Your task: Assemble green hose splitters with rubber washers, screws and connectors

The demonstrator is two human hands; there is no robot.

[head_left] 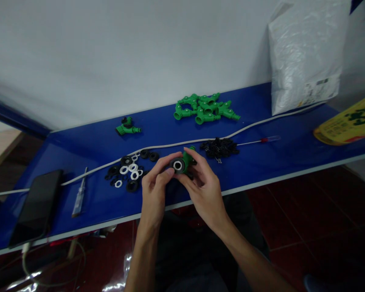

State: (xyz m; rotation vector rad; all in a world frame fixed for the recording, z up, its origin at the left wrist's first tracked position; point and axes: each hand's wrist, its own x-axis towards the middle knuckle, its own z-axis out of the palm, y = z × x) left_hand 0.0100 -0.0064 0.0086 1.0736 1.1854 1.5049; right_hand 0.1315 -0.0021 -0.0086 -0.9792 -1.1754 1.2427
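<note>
Both hands hold one green fitting point(187, 159) above the front part of the blue shelf. A black ring point(178, 165) with a white centre sits at its end, facing up toward me. My left hand point(158, 182) grips the ring, thumb at its lower edge. My right hand point(203, 184) is closed round the green body from the other side. Left of my hands lies a group of black rings point(132, 185) and white rings point(134, 175). Small black parts point(219, 148) are heaped to the right. Several green fittings point(205, 117) lie behind, and another green fitting point(127, 129) stands apart at back left.
A pale cable point(170, 144) crosses the blue shelf point(103, 205). At the left are a black phone point(38, 202) and a screwdriver point(79, 196). To the right lie a red-collared thin tool point(264, 140), a white plastic bag point(305, 56) and a yellow container point(349, 121).
</note>
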